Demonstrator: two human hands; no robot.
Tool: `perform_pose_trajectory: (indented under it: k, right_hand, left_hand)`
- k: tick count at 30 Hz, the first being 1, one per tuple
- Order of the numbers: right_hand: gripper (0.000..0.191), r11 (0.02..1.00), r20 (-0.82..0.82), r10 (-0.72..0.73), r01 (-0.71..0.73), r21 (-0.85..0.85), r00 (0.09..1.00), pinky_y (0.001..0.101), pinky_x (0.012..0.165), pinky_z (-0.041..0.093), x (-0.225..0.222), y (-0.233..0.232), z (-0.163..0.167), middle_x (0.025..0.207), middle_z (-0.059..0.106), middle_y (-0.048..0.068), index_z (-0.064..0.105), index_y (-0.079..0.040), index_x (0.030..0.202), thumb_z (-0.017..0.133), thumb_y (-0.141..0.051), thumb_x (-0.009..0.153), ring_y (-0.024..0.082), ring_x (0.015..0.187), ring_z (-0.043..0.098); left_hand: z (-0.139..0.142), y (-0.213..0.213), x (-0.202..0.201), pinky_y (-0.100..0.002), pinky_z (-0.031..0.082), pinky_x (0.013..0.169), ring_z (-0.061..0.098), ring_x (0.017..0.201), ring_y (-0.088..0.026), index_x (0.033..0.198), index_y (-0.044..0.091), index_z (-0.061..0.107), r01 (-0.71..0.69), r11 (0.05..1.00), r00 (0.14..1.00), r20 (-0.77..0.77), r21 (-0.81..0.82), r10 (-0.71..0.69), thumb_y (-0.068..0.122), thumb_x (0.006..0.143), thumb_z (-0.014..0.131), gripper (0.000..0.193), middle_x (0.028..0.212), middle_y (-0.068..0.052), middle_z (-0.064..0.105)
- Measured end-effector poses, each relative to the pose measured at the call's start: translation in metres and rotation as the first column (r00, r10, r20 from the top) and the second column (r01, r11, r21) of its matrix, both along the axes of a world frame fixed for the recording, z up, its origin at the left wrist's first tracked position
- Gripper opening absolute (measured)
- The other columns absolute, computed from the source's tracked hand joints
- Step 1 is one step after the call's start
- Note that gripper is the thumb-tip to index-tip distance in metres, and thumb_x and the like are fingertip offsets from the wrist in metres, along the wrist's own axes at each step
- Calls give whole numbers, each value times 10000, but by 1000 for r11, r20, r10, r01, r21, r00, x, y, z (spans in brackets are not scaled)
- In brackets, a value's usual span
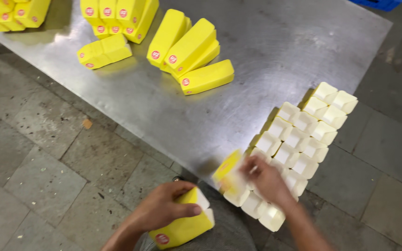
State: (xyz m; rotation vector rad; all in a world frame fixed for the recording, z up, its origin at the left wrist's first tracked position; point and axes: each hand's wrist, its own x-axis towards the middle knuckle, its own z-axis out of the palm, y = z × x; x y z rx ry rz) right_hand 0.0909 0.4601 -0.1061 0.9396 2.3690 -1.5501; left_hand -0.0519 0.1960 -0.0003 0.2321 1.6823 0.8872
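My left hand (161, 209) grips a yellow carton (184, 225) with a white open end and a red round mark, held low near my lap. My right hand (266, 179), blurred with motion, reaches over the near corner of the metal table (275, 51) and touches a yellow carton (229, 174) at the end of a block of upright cartons (303, 139) with pale open tops. Whether the fingers close around that carton is unclear.
Several yellow cartons lie on their sides mid-table (189, 53), a smaller pair (104, 51) lies to their left, and more stacks sit along the far edge (117, 16) and far left corner (15, 14). Grey stone floor (43, 153) surrounds the table.
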Motion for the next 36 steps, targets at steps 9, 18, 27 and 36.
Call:
perform_pose_trajectory:
  k: [9,18,27,36]
  right_hand:
    - [285,734,21,-134,85,673,991,450,857,560,-80,240,1,980,758,139,766,-226,1237,660,-409,1045,358,873,710]
    - [319,697,209,-20,-137,704,978,466,809,545,-108,270,-26,1055,753,122,766,-228,1204,723,-399,938,348,944,688]
    - [591,631,-137,241,-262,-730,961,286,851,619,-18,-13,39,1131,778,19,726,-66,1191,683,107,627,91,1011,742]
    - [227,679,-54,345,-289,-674,937,293,499,480,12,-112,42,650,686,45,763,-23,1031,654,-213,972,117,489,579]
  left_hand:
    - [-29,5,11,-310,522,1019,719,1118,-203,1372,60,643,-78,974,997,-8,-211,78,319,726,848,725,1204,-102,744]
    - [-38,-7,20,-319,481,1075,687,1206,-197,1465,131,601,-13,964,1000,19,-266,18,401,733,806,807,1274,-81,758]
    - [1,3,15,-354,600,817,719,1048,-195,1403,142,615,-14,981,999,41,-192,22,362,720,840,752,1171,-71,759]
    - [10,-44,-1,-329,570,797,722,986,-182,1353,74,649,131,990,987,-104,45,-126,416,720,861,750,1113,-83,755]
